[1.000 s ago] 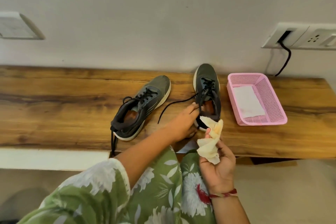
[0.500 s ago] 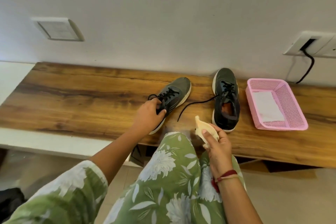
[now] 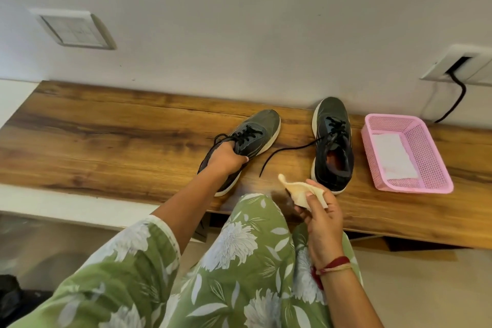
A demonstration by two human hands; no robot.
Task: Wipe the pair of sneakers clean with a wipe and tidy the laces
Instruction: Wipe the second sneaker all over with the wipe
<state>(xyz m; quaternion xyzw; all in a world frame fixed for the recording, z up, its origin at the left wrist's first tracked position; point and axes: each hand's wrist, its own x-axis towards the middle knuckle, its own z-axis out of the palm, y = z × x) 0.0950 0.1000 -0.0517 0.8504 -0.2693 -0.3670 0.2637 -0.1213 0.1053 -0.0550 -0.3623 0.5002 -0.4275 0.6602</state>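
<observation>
Two grey sneakers lie on the wooden bench (image 3: 106,141): the left sneaker (image 3: 263,125), its collar gripped by the curled fingers of the left hand (image 3: 226,160), and the right sneaker (image 3: 331,114), just beside a pink basket (image 3: 426,152). We judge them light and soft-sided (firmest at heel and sole). The right hand (image 3: 322,218) pinches the crumpled wipe (image 3: 298,192).

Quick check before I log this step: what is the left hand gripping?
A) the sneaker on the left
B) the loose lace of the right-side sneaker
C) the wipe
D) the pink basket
A: the left hand is curled over the middle of the left sneaker, while the wipe is held in the right hand.
</observation>
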